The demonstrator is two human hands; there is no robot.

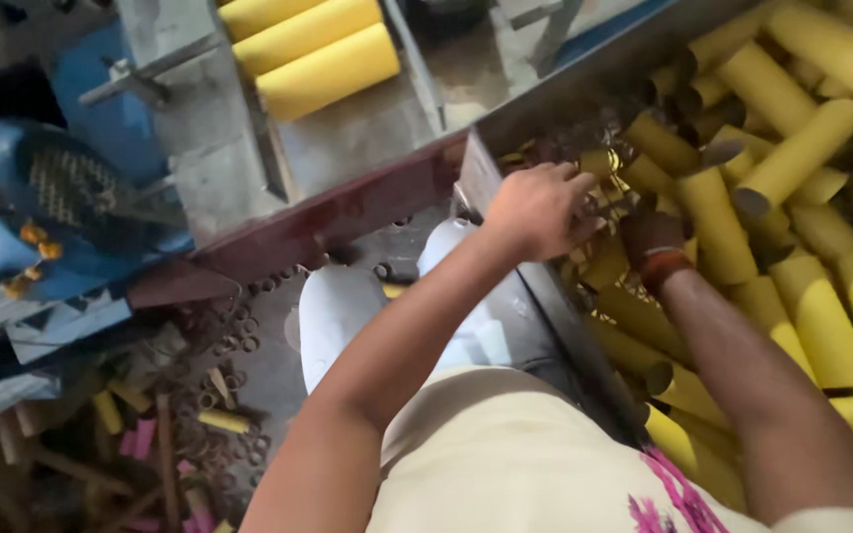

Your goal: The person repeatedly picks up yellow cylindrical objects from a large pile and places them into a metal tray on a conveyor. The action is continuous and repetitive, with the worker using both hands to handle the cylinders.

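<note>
While both arms reach over the metal wall of the bin (505,148), the step in hand appears to be gathering short yellow cardboard tubes from the heap. The left hand (537,209) rests on the pile at the bin's near corner, its grip curled around a small cluster of short tubes (599,168). The right hand (652,237), banded at the wrist, is sunk among the tubes; whether its grip is wide or closed cannot be told. Long yellow tubes (802,148) fill the bin to the right. A further move would call for a firm hold before lifting clear of the wall. Beyond the bin, three yellow tubes (313,44) lie on a grey metal machine bed (367,138); the floor (219,395) carries rings and scrap.
</note>
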